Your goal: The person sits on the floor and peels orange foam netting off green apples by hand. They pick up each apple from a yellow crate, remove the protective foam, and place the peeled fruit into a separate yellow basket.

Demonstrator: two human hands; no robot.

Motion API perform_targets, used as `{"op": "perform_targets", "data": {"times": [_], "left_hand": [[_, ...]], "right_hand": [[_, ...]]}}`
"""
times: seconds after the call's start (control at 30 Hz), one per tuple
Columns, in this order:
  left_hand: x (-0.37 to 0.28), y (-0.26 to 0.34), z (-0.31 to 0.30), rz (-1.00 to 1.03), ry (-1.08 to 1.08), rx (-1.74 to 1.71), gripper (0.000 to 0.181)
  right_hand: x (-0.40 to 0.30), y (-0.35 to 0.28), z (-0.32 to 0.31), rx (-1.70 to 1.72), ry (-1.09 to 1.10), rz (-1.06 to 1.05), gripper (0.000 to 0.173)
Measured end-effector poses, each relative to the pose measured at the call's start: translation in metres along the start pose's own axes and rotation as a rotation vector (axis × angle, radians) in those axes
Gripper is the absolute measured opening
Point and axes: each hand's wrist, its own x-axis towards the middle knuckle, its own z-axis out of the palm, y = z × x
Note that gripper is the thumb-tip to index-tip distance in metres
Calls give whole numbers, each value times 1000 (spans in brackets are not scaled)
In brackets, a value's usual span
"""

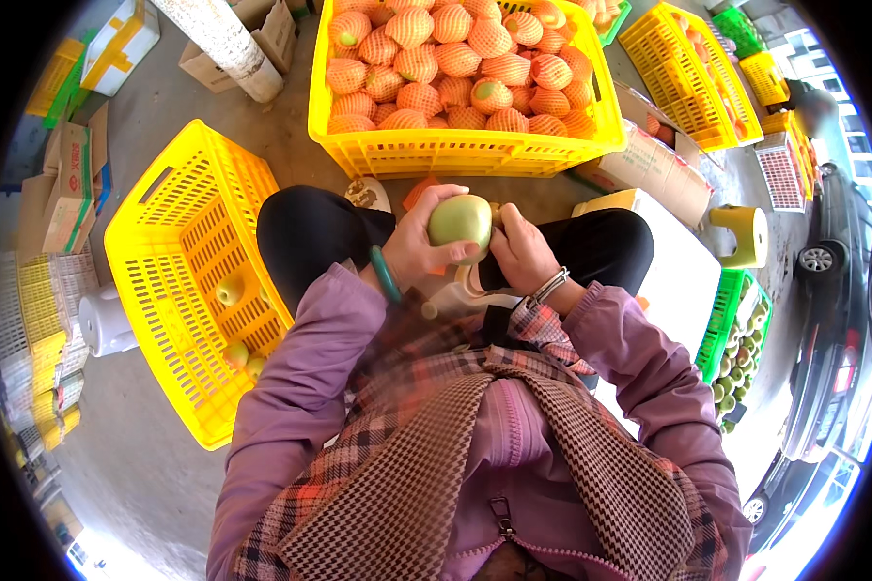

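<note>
My left hand (414, 243) holds a smooth green apple (461, 224) above my lap, fingers and thumb around it. Close against the apple's right side is my right hand (521, 247), its fingers curled in; a small brownish piece shows at its fingertips, too little visible to name. In front of my knees stands a yellow plastic crate (465, 155) filled with fruit in orange foam nets (456, 58). To the left, a tilted yellow crate (207, 283) has several apples (229, 289) in it.
A white surface (687, 269) lies right of my knee, beside a green crate of apples (741, 363) and a yellow stool (741, 236). Cardboard boxes (650, 171) and a white post (240, 54) stand ahead. A grey stool (105, 319) is left; parked cars are far right.
</note>
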Motion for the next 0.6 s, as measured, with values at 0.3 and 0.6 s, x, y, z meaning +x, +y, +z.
{"op": "perform_targets", "data": {"times": [0.3,0.6], "left_hand": [[-2,17,12,429,-147,763,84],[-9,-23,14,-759,-163,-570,60]], "right_hand": [[-35,7,-3,880,-105,566,18],[-33,-12,-18,-376,-87,-347,12]]}}
